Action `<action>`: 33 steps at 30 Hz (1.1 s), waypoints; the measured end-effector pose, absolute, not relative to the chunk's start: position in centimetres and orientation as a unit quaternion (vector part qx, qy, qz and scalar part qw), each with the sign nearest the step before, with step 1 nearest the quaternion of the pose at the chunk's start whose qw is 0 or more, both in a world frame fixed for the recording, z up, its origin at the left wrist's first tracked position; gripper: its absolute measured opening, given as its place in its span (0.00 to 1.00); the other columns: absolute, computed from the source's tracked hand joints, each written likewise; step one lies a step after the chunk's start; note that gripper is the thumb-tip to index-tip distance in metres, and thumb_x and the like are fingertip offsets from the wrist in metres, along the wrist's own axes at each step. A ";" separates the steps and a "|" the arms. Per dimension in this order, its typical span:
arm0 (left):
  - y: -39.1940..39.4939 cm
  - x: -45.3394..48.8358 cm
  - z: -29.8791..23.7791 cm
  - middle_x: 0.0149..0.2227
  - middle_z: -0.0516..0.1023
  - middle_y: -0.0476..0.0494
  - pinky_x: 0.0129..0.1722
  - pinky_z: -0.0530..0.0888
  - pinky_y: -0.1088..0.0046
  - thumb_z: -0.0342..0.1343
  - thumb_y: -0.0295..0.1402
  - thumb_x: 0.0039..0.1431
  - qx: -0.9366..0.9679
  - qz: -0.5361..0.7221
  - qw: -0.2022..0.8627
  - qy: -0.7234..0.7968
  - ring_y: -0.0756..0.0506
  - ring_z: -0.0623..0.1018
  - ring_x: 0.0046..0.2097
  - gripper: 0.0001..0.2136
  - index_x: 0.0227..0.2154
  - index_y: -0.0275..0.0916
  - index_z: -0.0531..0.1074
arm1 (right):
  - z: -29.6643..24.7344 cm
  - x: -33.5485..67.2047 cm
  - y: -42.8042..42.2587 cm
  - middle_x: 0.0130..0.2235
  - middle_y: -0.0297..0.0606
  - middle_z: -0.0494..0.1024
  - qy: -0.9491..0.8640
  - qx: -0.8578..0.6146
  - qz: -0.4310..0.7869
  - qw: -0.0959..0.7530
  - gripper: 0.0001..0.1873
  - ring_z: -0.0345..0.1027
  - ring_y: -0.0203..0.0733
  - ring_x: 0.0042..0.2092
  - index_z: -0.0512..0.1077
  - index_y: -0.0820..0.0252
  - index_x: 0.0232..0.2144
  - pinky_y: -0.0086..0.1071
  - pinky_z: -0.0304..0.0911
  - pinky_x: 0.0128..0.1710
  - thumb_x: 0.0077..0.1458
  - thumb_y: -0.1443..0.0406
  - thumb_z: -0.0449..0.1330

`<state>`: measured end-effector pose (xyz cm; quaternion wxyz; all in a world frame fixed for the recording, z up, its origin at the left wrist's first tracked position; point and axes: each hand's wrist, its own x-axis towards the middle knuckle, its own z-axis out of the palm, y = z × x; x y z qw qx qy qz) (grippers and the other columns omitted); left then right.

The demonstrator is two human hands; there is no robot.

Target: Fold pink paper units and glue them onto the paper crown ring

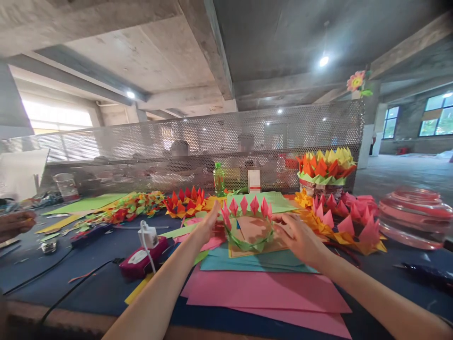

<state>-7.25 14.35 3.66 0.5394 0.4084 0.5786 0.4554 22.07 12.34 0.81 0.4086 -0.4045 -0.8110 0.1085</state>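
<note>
On a navy-covered tabletop, a paper ring of green folded leaves and upright pink petals sits over loose coloured sheets, directly ahead of the worker. The left hand is at its left side, fingers mostly hidden; the right hand has its fingers loosely curved at the right edge. I can't tell whether either pinches the paper. The work looks partly done: pink points line the far side, while the near side shows only green. A red-orange ring and a pink one on an orange base look more complete. Behind, a patterned tub carries stacked green, orange and yellow paper tiers. A green-capped bottle and a big clear jar stand nearby; their contents are unclear.
</note>
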 end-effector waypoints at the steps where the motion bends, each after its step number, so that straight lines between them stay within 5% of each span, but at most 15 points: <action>1: 14.3 -7.3 3.9 0.53 0.74 0.38 0.47 0.79 0.57 0.58 0.38 0.69 0.406 0.453 0.538 0.583 0.41 0.78 0.49 0.16 0.54 0.37 0.71 | 0.6 22.3 13.0 0.54 0.43 0.75 -0.797 -0.420 0.130 0.413 0.15 0.72 0.48 0.52 0.72 0.59 0.52 0.48 0.70 0.52 0.68 0.59 0.60; 14: 13.0 -5.7 5.0 0.53 0.75 0.39 0.47 0.79 0.58 0.57 0.39 0.70 0.425 0.457 0.552 0.553 0.42 0.78 0.48 0.14 0.53 0.37 0.71 | 0.1 22.5 13.4 0.52 0.43 0.76 -0.704 -0.481 0.360 0.378 0.17 0.75 0.46 0.47 0.71 0.61 0.54 0.44 0.74 0.46 0.67 0.58 0.61; 26: 13.1 -5.0 4.6 0.50 0.76 0.39 0.45 0.79 0.60 0.58 0.39 0.69 0.459 0.458 0.589 0.483 0.42 0.79 0.46 0.15 0.52 0.35 0.72 | -0.5 24.4 16.0 0.54 0.43 0.75 -0.769 -0.463 0.217 0.384 0.16 0.74 0.47 0.49 0.72 0.60 0.53 0.46 0.73 0.48 0.67 0.59 0.61; 33: 13.7 -7.2 5.4 0.53 0.75 0.39 0.47 0.79 0.57 0.58 0.38 0.69 0.488 0.485 0.494 0.532 0.41 0.78 0.49 0.15 0.54 0.36 0.71 | -1.1 24.2 15.7 0.52 0.42 0.76 -0.803 -0.469 0.146 0.337 0.15 0.75 0.45 0.47 0.72 0.60 0.52 0.44 0.73 0.46 0.68 0.59 0.60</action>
